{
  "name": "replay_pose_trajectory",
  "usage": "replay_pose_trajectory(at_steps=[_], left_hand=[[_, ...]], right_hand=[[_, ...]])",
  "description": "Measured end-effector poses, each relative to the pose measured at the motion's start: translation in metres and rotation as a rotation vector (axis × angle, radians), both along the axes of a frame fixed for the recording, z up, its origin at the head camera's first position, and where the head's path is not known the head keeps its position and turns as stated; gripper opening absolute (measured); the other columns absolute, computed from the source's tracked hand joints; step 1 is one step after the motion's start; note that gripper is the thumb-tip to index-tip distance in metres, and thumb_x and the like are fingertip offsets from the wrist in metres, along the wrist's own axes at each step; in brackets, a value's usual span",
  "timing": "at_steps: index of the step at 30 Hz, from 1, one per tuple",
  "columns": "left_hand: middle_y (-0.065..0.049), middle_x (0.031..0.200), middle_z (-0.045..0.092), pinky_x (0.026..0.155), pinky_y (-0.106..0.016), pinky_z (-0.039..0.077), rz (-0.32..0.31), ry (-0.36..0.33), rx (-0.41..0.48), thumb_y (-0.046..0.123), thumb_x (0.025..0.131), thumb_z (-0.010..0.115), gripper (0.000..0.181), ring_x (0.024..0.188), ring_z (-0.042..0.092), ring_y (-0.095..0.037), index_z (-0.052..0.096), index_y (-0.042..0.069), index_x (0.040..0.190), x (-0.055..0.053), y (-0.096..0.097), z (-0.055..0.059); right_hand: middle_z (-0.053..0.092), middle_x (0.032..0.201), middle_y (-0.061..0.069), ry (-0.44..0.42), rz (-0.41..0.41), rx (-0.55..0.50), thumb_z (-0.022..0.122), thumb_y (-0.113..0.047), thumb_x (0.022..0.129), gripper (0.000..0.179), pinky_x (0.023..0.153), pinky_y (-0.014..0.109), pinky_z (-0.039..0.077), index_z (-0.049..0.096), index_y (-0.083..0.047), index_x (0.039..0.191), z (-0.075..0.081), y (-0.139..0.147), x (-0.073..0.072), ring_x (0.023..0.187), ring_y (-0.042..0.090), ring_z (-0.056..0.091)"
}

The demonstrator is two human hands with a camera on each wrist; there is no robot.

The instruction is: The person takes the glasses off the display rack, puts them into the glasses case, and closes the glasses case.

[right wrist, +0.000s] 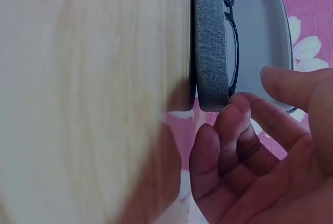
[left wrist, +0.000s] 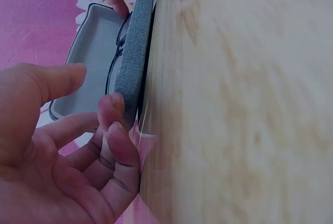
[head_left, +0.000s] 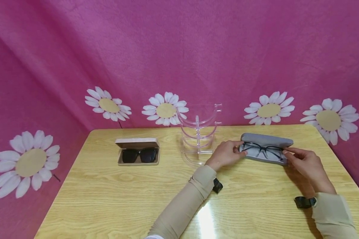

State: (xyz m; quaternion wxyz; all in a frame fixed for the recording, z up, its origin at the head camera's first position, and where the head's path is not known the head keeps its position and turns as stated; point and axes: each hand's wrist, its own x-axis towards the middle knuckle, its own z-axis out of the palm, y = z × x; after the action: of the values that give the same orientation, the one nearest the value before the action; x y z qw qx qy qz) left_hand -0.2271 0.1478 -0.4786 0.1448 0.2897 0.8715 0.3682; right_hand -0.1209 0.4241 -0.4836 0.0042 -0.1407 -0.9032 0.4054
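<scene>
Black-framed eyeglasses with clear lenses lie in an open grey glasses case at the right of the table. My left hand is at the case's left end, fingertips against it. In the left wrist view its thumb is spread away from its bent fingers. At the right end, my right hand has its fingertips by the case corner and the frame's hinge. The right wrist view shows that thumb apart from the fingers. Neither hand visibly pinches the frame.
A clear tiered display stand stands left of my left hand. Farther left, dark sunglasses lie in an open light-coloured case. A pink curtain with daisies hangs behind and beside the wooden table.
</scene>
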Motion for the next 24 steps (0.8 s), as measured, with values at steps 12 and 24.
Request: replay_pose_trajectory(at_steps=[12, 24], left_hand=[[0.009, 0.063, 0.047, 0.054, -0.017, 0.031, -0.008, -0.063, 0.025, 0.037, 0.101, 0.069, 0.053, 0.053, 0.035, -0.001, 0.059, 0.016, 0.149, -0.0001, -0.0017, 0.0007], [0.007, 0.087, 0.072, 0.072, -0.014, 0.044, 0.027, -0.113, 0.118, 0.035, 0.100, 0.070, 0.043, 0.073, 0.054, 0.002, 0.070, 0.012, 0.135, -0.0053, -0.0054, -0.0024]], right_hand=[[0.059, 0.080, -0.014, -0.078, 0.027, -0.067, 0.052, -0.045, 0.108, 0.066, 0.062, 0.023, 0.049, 0.050, 0.007, 0.149, 0.0001, 0.0022, -0.0023, 0.068, 0.005, 0.054], [0.063, 0.076, -0.017, 0.064, -0.051, -0.170, 0.058, -0.041, 0.107, 0.039, 0.064, 0.021, 0.052, 0.073, -0.005, 0.105, 0.0031, 0.0069, 0.0031, 0.072, 0.005, 0.057]])
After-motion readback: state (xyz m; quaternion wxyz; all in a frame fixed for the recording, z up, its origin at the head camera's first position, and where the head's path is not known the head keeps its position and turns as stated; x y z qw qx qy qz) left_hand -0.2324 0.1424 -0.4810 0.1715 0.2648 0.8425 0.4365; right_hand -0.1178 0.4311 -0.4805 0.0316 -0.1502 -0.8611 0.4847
